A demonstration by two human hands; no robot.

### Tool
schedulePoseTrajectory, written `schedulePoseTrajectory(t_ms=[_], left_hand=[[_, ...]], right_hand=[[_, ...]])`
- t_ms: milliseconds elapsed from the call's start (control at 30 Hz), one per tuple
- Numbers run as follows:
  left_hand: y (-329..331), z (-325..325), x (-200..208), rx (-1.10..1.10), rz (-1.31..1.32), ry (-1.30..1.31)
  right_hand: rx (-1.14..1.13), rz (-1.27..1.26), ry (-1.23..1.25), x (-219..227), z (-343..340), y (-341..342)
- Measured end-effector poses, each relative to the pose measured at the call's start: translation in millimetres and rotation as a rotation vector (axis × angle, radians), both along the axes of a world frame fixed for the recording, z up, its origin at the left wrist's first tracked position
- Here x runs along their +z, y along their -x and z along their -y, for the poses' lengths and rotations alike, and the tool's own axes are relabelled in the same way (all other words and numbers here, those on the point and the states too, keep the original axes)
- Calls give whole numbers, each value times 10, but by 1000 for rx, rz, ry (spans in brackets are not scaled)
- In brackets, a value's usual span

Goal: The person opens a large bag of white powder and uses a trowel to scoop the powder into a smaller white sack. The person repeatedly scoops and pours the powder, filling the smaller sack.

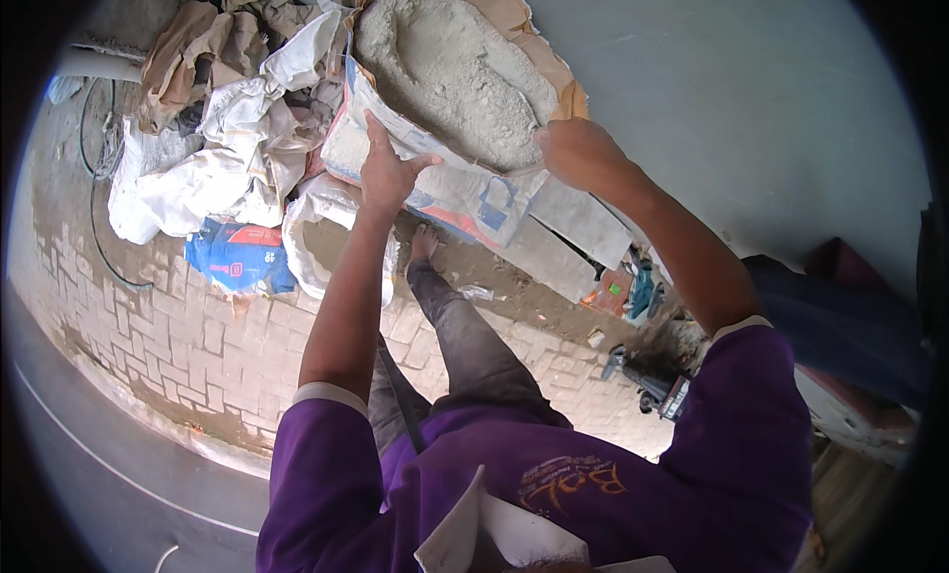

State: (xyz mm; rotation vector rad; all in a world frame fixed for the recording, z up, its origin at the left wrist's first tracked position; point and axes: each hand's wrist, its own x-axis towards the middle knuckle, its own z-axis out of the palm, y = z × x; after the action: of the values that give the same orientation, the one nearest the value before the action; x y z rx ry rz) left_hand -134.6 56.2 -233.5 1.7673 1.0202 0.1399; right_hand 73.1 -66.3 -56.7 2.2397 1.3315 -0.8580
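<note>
An opened paper bag (pixel 457 199) full of pale grey powder (pixel 450 74) stands ahead of me, its brown torn top folded outward. My left hand (pixel 388 173) rests against the near side of the bag, with the thumb and a finger stretched apart. At the bag's right corner my right hand (pixel 581 156) is closed on the rim of the bag. Its fingertips are partly hidden.
Crumpled white sacks (pixel 213 177) and brown paper lie in a heap at the left. Next to them are a blue bag (pixel 237 257) and an opened white sack (pixel 316 252). Tools (pixel 641 288) lie at the right. A grey wall (pixel 732 108) rises beyond the bag.
</note>
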Motion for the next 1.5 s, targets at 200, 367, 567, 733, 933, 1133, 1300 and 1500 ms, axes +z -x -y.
schedulePoseTrajectory(t_ms=[200,367,567,733,933,1133,1300,1500], left_hand=[[-43,41,-21,37,20,-34],[-36,41,-72,17,6,-70],[-39,38,-93,10,-4,-72],[-50,29,-60,6,-5,-113],[-31,34,-63,-25,-23,-192],[11,0,-60,-70,-16,-156],[115,35,88,-146,-101,26],[209,145,197,-142,-105,229]], right_hand=[[49,-37,-39,36,13,-29],[-85,-171,-2,71,5,-7],[-220,-217,3,54,-29,38],[-472,-372,31,-5,63,-12],[-635,-558,11,-109,161,-156],[-840,-689,-28,-63,239,-205],[-921,-703,-119,-25,284,-204],[-974,-743,-167,93,283,-257]])
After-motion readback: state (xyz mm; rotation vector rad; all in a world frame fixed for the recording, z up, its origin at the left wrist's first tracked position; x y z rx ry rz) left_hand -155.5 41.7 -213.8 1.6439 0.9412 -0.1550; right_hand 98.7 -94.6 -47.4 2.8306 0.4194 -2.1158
